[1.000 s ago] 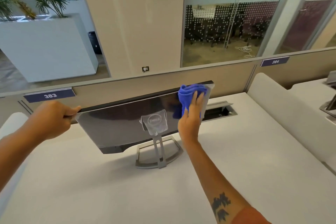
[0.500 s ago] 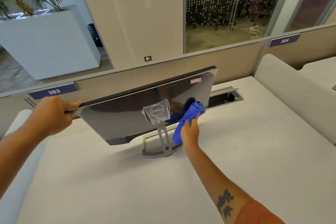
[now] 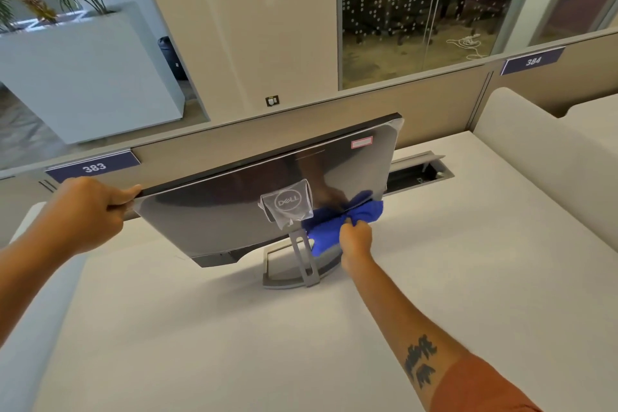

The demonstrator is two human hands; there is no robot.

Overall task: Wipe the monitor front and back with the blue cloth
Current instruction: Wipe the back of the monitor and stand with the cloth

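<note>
In the head view the left hand (image 3: 83, 214) grips the monitor (image 3: 234, 211) top corner on the desk (image 3: 234, 344), the right hand (image 3: 356, 237) clutches the blue cloth (image 3: 334, 224) against its back, and a hard push there could tip it.

Bright, even daylight fills the scene. The worktop (image 3: 434, 278) shows soft shadow under the monitor (image 3: 234, 211), whose glossy back carries glare and reflections. Straight lines bow toward 3 and 9 o'clock edges; focus slightly soft.
</note>
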